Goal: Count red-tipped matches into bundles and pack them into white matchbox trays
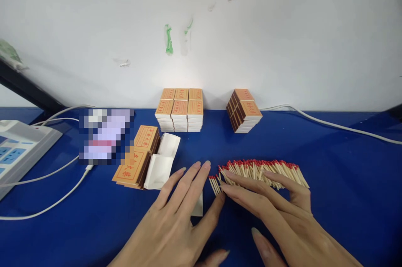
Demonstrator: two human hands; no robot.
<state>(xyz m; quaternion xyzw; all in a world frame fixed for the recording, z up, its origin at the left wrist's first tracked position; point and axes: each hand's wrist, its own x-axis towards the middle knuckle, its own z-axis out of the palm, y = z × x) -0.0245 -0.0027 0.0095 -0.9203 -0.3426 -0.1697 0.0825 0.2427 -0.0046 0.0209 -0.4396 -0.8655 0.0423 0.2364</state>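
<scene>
A small row of red-tipped matches (215,185) lies on the blue table between my two hands. My left hand (179,212) is spread palm down over a white matchbox tray (197,207), which it mostly hides. Its index fingertip is at the lower end of the row. My right hand (273,204) has its fingers stretched out, with the index and middle fingertips at the row's right side. Its other fingers rest over the front of a long heap of loose matches (251,169). Neither hand is closed around anything.
Left of my hands lie orange matchbox sleeves (132,168) and white inner trays (158,171). Stacked matchboxes (180,109) and a smaller stack (244,110) stand by the wall. A blurred phone (106,135), white cables (333,126) and a power strip (25,149) are around.
</scene>
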